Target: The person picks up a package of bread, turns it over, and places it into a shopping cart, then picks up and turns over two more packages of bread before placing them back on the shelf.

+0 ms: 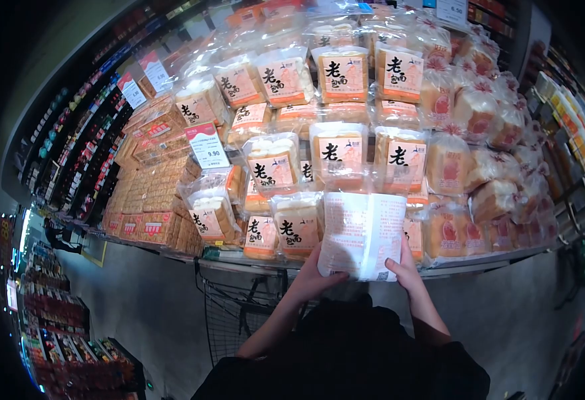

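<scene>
Between my two hands is a bag of bread [362,230], its white printed back with a pale centre seam turned toward me. My left hand [316,277] grips its lower left side, the thumb lying along the bottom edge. On the lower right, my right hand [406,270] is closed round the side with the thumb pressed on the print. The bag is held upright in front of the bread display. Just behind it stand more bagged loaves with orange labels, among them one bag of bread [338,157] directly above and another [297,227] to the left.
Bread in clear bags [449,230] fills the display's right side. Stacked brown packages [149,187] stand at left, beside a 9.90 price sign [208,147]. A black wire cart [229,313] is below the display edge, left of me. Shelves [72,147] line the far left.
</scene>
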`<state>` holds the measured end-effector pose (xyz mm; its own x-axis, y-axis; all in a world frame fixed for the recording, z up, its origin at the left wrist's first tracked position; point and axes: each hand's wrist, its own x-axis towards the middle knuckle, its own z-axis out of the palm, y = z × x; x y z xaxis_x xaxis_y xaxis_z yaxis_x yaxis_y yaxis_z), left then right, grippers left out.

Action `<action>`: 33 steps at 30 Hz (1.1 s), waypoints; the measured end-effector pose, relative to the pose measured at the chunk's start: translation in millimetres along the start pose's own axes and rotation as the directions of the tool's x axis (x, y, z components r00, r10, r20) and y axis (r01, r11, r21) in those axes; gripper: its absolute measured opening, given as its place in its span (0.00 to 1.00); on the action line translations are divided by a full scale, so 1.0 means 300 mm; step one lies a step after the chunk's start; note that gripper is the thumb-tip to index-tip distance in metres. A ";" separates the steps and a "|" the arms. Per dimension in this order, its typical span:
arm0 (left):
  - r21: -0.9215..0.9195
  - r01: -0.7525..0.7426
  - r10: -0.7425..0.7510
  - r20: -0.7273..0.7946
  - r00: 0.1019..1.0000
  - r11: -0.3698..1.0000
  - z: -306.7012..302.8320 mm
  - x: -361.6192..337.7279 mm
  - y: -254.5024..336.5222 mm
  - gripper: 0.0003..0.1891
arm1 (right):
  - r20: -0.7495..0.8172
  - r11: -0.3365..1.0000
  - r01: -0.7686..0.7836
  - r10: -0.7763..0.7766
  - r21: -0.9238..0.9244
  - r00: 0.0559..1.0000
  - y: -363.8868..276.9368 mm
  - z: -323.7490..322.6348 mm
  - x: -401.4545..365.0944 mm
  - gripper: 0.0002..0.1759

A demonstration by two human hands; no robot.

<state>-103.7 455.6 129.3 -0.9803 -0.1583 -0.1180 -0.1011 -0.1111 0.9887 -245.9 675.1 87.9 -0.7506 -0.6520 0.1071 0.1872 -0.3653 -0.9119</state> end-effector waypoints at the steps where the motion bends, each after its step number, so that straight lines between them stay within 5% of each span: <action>1: 0.003 -0.002 0.002 0.002 1.000 1.000 -0.001 0.001 -0.002 0.46 | 0.000 1.000 -0.003 0.003 0.000 1.000 -0.001 0.000 -0.001 0.61; 12: 0.020 0.069 -0.069 0.000 0.998 0.997 0.012 0.000 0.045 0.44 | 0.000 1.000 0.003 -0.003 -0.001 1.000 0.006 -0.016 -0.003 0.61; 33: 0.030 -0.023 0.023 0.006 1.000 0.999 -0.005 0.009 -0.013 0.43 | -0.014 1.000 -0.014 0.013 -0.002 1.000 0.016 -0.010 -0.004 0.61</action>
<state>-105.6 454.2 125.2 -0.9834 -0.1547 -0.0945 -0.0833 -0.0776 0.9935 -245.9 676.1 82.3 -0.7566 -0.6477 0.0894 0.1960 -0.3551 -0.9141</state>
